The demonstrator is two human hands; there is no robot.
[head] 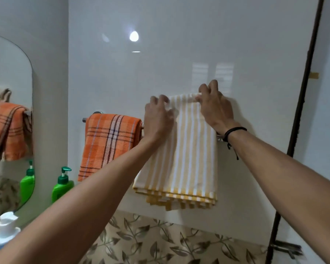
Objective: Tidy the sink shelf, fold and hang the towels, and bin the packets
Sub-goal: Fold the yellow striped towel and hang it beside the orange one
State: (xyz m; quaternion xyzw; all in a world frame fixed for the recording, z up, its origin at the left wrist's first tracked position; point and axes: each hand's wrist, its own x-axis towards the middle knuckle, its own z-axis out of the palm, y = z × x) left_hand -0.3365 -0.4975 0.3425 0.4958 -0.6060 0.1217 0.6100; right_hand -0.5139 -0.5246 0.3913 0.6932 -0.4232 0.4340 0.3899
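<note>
Slippage is worrying us: our left hand [158, 119] and right hand [214, 109] are gripping, fingers curled, the yellow striped towel [191, 149] over the towel rail [84, 120], its bulky front half perhaps hanging heavier.

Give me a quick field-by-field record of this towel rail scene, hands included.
towel rail: wall-mounted, mostly covered by towels
yellow striped towel: folded, top edge held up by both hands at the rail's right part
left hand: grips the towel's top left edge
right hand: pinches the towel's top right corner
orange checked towel: hangs over the rail's left part, untouched
green pump bottle: upright, lower left
</note>
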